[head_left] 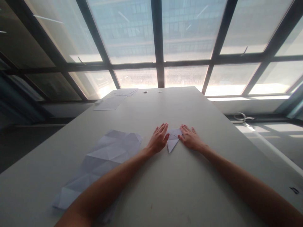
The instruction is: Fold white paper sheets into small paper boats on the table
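A small piece of folded white paper (172, 142) lies on the white table (170, 189), its pointed end toward me. My left hand (160, 138) rests flat at its left edge, fingers stretched forward and touching it. Against the right edge lies my right hand (190, 137), also flat with its fingers extended. Parts of the paper's two sides are hidden under the fingers. To the left, a large creased sheet of paper (111, 149) is spread out, partly covered by my left forearm.
At the table's far left corner lie several flat white sheets (110, 103). Two small holes (145, 92) show near the far edge. Large framed windows (159, 72) stand behind the table. A white cable (241, 117) is on the right, with a small dark object (294, 190) on the floor.
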The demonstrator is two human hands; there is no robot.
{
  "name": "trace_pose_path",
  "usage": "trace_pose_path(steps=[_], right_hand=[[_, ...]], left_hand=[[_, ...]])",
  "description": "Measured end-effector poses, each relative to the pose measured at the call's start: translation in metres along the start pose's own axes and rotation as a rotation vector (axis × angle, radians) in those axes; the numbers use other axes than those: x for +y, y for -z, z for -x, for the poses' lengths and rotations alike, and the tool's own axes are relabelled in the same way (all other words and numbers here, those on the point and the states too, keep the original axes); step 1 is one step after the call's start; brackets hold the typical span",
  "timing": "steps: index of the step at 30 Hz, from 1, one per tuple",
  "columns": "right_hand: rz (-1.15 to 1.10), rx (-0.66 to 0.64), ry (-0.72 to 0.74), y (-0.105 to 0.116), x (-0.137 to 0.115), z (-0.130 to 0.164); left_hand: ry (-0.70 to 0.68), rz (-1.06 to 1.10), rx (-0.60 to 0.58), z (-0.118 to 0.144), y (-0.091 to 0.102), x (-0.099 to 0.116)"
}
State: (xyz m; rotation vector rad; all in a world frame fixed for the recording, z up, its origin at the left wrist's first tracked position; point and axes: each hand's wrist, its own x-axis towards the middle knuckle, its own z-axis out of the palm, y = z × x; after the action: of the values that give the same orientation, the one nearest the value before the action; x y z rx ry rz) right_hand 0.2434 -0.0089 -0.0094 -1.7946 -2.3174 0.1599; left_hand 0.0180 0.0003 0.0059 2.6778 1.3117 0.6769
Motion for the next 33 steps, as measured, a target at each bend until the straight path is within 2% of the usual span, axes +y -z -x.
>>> trace_pose_path(steps=[2, 4, 6, 9, 14, 22, 27, 33], right_hand=[[0.006, 0.003, 0.004, 0.0, 0.0, 0.0], [0.012, 0.011, 0.007, 0.0, 0.0, 0.001], [0.018, 0.015, 0.01, 0.0, 0.001, 0.001], [0.019, 0.014, 0.013, 0.001, 0.001, 0.001], [-0.001, 0.044, 0.002, 0.002, 0.0, 0.001], [-0.044, 0.066, 0.001, 0.003, 0.0, 0.002], [-0.071, 0.064, 0.03, 0.004, 0.0, 0.003], [-0.06, 0.106, 0.056, 0.006, 0.0, 0.004]], left_hand=[[-0.157, 0.025, -0.048, 0.001, 0.002, 0.005], [-0.283, 0.033, -0.162, 0.002, 0.002, 0.01], [-0.333, 0.02, -0.264, 0.003, 0.0, 0.012], [-0.288, -0.023, -0.329, 0.004, -0.003, 0.012], [-0.214, -0.084, -0.331, 0.004, 0.0, 0.008], [-0.171, -0.111, -0.396, 0.005, 0.007, 0.002], [-0.102, -0.125, -0.369, 0.005, 0.003, 0.001], [-0.038, -0.075, -0.282, 0.002, 0.004, 0.001]])
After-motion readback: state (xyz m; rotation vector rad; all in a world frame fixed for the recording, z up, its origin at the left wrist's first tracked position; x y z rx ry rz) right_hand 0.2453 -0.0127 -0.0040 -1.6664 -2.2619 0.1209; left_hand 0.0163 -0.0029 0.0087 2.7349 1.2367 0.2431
